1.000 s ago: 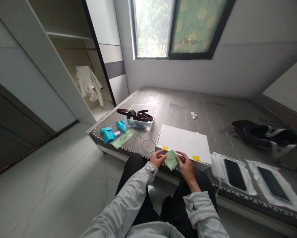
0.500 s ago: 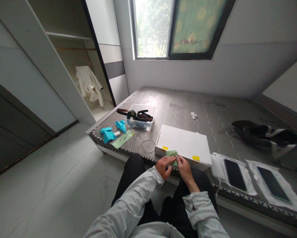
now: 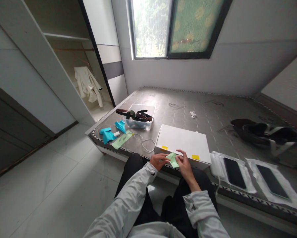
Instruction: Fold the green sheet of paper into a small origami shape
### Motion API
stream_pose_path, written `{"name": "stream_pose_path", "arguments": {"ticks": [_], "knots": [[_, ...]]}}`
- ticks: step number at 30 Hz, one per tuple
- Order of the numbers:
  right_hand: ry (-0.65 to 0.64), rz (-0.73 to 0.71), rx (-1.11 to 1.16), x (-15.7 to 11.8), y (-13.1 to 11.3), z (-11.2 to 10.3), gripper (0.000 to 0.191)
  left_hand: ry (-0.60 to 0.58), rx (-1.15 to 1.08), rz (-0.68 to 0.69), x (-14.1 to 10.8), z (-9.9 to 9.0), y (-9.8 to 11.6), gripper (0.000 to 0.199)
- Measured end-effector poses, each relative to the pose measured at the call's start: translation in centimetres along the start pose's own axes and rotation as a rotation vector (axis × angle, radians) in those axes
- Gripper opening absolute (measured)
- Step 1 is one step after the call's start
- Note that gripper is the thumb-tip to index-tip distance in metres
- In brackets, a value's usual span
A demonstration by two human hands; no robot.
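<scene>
Pale green paper [image 3: 173,160] is held folded between both hands, just in front of the near edge of a white box [image 3: 180,140] on the mattress [image 3: 208,109]. The left hand [image 3: 159,162] pinches one side, its fingers [image 3: 166,159] closed on the paper, while the right hand [image 3: 186,166] grips the other side, forefinger [image 3: 179,152] lifted. The step in hand looks like shaping a fold — the next move calls for a firm crease. Turquoise folded paper [image 3: 107,135] and a pale green strip [image 3: 122,139] lie farther left.
</scene>
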State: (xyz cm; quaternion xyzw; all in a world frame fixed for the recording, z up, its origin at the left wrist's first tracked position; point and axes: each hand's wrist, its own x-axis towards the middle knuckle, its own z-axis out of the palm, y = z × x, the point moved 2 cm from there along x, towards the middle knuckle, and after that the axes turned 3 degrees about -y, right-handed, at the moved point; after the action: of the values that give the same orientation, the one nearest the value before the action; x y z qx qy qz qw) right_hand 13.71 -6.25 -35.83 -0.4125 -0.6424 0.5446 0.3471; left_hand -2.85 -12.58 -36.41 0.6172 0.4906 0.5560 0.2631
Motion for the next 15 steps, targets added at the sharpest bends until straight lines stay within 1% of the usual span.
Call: {"name": "stream_pose_path", "arguments": {"ticks": [3,6,8,10,12,15], "knots": [[0.017,-0.020,-0.039,-0.3,-0.9,-0.1,0.053,0.105,0.008,-0.145,-0.1,0.0,0.1,0.022],[-0.074,-0.074,-0.020,-0.6,-1.4,0.1,0.052,0.193,-0.010,-0.329,-0.2,0.0,-0.4,0.026],[-0.128,-0.084,-0.024,-0.7,-1.4,0.4,0.057,0.203,-0.106,-0.394,-0.2,0.2,-0.9,0.033],[-0.154,-0.075,-0.041,-0.8,-1.1,0.7,0.062,0.194,-0.232,-0.437,-0.2,0.5,-1.4,0.040],[-0.164,-0.048,0.006,-0.7,-0.7,0.9,0.062,0.174,-0.326,-0.454,-0.2,0.8,-1.6,0.045],[-0.131,-0.008,0.110,-0.5,-0.3,0.9,0.060,0.155,-0.428,-0.418,-0.2,1.1,-1.4,0.050]]}}
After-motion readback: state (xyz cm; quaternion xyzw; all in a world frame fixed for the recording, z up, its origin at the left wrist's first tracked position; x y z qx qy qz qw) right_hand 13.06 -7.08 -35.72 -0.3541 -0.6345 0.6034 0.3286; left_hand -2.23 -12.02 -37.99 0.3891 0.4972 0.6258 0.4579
